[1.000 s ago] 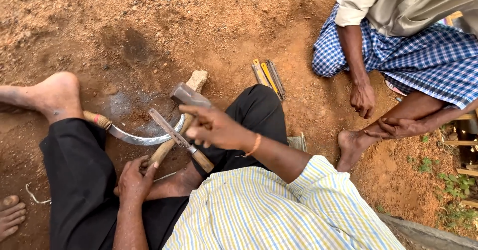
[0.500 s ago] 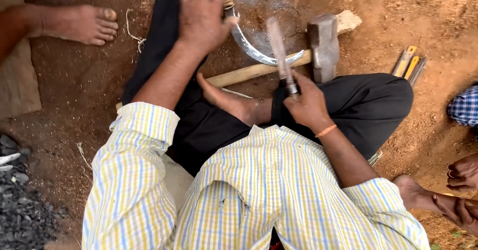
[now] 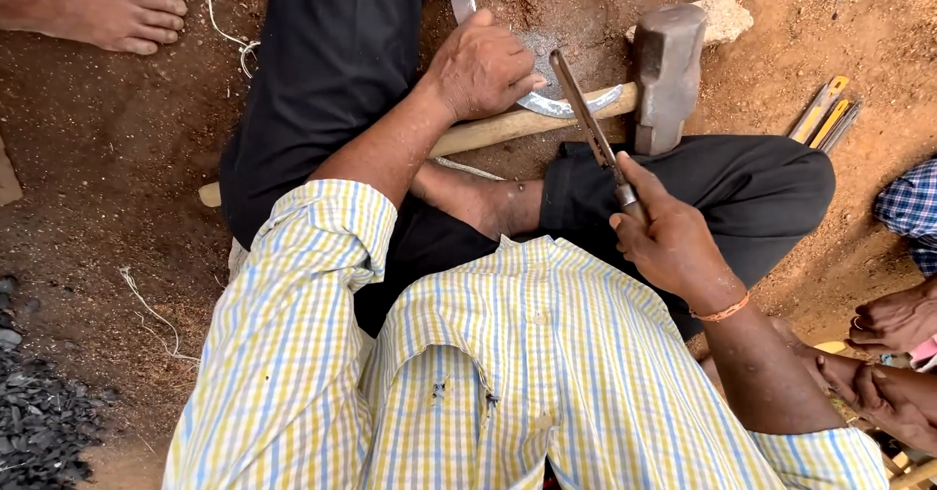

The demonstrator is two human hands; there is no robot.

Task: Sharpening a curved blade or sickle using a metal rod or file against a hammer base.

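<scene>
Looking down through the head view, I see my left hand (image 3: 480, 68) reached forward, arm nearly straight, palm down and fingers curled over a curved sickle blade (image 3: 576, 106), clenched on it and pressing it against the wooden handle of a hammer (image 3: 667, 75). The blade's shiny edge shows just right of my knuckles, lying across that handle on the red dirt (image 3: 107, 158). My right hand (image 3: 669, 241) sits closer to my body, elbow bent, wrist turned inward with an orange band on it. Its fingers wrap tight around the grip of a metal file (image 3: 586, 109), which slants up and left until its tip meets the blade. The hammer's grey head stands just right of the file, beside a pale stone (image 3: 724, 17). Near my right elbow, another person's hands (image 3: 893, 319) rest apart from mine.
</scene>
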